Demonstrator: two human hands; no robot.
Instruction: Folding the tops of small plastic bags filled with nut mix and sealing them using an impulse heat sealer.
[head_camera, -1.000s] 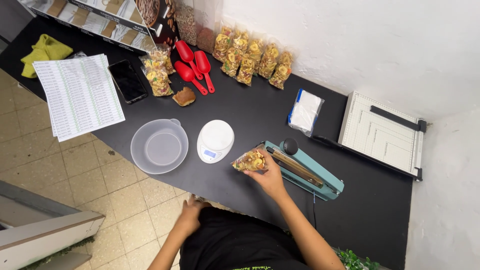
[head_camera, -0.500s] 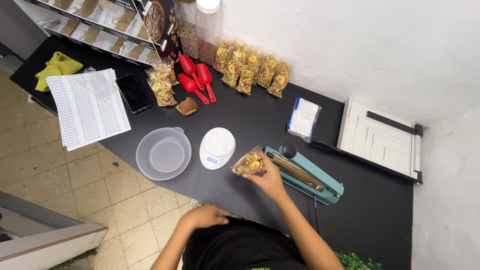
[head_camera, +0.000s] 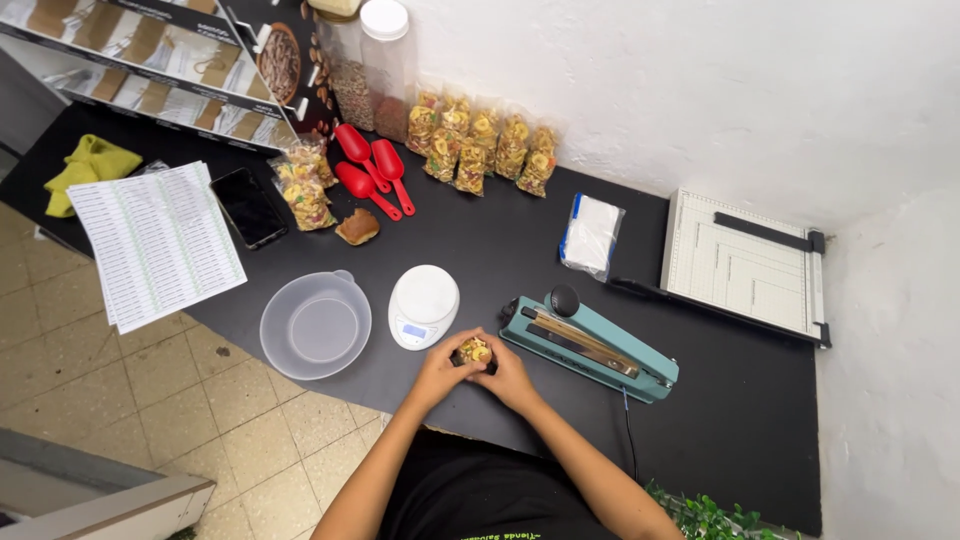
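Head view: your left hand (head_camera: 440, 368) and right hand (head_camera: 507, 375) both pinch the small snack bag (head_camera: 474, 351) (beside teal heat sealer (head_camera: 588, 347)), by white scale (head_camera: 424, 305).

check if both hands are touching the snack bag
Touching. The head view shows the left hand and right hand wrapped around the snack bag, fingers on it.
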